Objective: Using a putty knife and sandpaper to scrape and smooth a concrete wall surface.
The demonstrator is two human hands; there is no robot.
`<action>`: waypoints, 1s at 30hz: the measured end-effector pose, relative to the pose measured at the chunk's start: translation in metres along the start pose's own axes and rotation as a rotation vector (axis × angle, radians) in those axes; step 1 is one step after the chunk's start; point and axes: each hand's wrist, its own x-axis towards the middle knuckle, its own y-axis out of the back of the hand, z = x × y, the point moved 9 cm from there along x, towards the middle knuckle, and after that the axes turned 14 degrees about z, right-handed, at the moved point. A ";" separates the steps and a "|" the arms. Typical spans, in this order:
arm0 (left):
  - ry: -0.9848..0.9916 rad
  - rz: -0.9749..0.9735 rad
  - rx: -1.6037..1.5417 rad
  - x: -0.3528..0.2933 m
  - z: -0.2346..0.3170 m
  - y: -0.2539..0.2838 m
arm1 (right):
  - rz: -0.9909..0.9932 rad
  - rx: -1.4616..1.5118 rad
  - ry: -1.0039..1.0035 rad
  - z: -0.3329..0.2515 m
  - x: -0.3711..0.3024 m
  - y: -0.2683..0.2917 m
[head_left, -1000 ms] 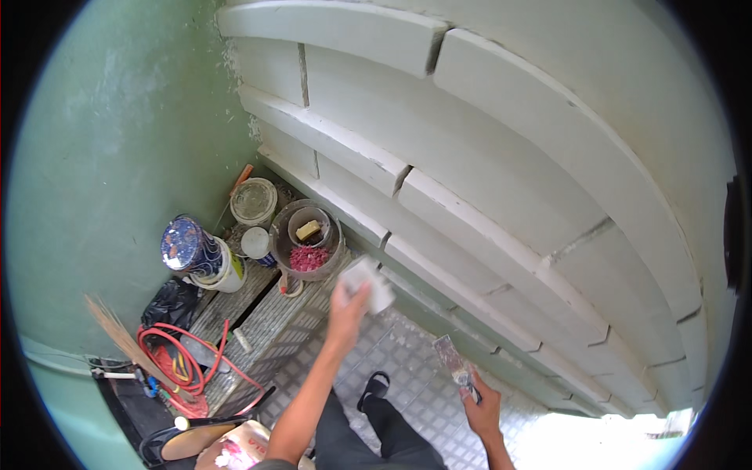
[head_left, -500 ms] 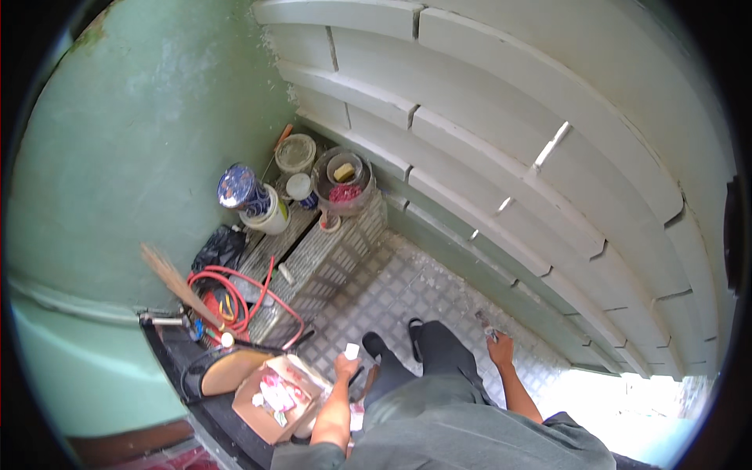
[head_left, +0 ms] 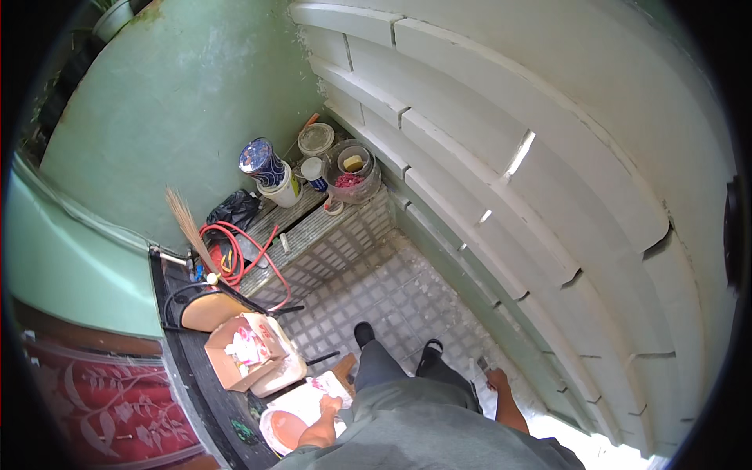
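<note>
Low in the picture, my left hand (head_left: pixel 330 403) is closed beside a white-and-pink patterned surface (head_left: pixel 319 384); against that brightness I cannot make out what it grips. Next to that forearm is a round orange-pink shape with a white rim (head_left: pixel 288 429). On the other side of my body, my right hand (head_left: pixel 497 379) is wrapped round a small flat grey thing (head_left: pixel 482 363), whose kind is too small to tell. A cardboard box (head_left: pixel 222 362) holding pink-and-white packets (head_left: pixel 247 348) sits left of my left hand.
A chair (head_left: pixel 205 312) with a tan back stands behind the box. On a slatted bench at the far wall are a coiled red hose (head_left: pixel 276 270), a black bag (head_left: pixel 233 210), paint tins (head_left: pixel 261 160) and a clear tub (head_left: pixel 362 190). A white slatted wall (head_left: pixel 501 141) runs along the right.
The view has swung left and my body has turned with it. My left hand has lowered, from over the tiles to beside the white-and-pink surface; the small white thing in it no longer stands out.
</note>
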 end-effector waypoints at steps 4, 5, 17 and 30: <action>-0.238 -0.054 -0.251 -0.035 0.138 -0.034 | 0.354 -0.749 0.972 -0.077 0.038 0.073; -0.307 0.100 -0.330 -0.017 0.142 -0.014 | 0.307 -0.720 1.045 -0.153 0.010 0.063; -1.313 0.097 -1.177 -0.138 0.609 0.246 | 0.554 0.167 1.285 -0.584 -0.250 0.265; -1.881 0.348 -1.475 -0.194 0.768 0.386 | 1.270 0.058 1.506 -0.691 -0.253 0.311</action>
